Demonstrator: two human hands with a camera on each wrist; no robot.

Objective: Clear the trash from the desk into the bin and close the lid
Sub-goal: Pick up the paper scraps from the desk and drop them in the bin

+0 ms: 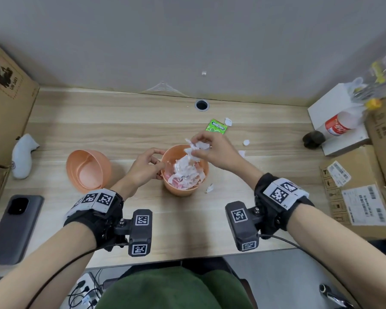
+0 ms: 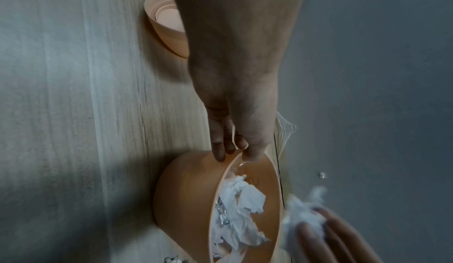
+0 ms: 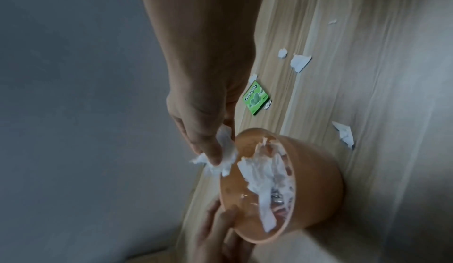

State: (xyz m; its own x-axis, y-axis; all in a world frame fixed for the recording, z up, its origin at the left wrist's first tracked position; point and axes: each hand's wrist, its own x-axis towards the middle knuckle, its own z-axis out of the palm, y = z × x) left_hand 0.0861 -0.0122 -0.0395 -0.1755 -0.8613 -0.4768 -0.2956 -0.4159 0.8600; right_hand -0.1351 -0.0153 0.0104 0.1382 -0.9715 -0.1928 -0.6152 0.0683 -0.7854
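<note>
Your L hand pinches the rim of the orange bin, thumb inside, fingers outside; bin sits mid-desk, w/ paper scraps in it. Your R hand pinches a crumpled paper wad just above the bin opening. Lid lies left of bin, apart. Green gum pack and loose scraps lie on desk beyond the bin.

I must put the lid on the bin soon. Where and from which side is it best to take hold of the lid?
Probably by its upturned rim. The lid lies upside down on the desk, left of the bin, hollow facing up. The left hand, now gripping the bin's rim, is nearest; come from above, fingers over the near edge.
</note>
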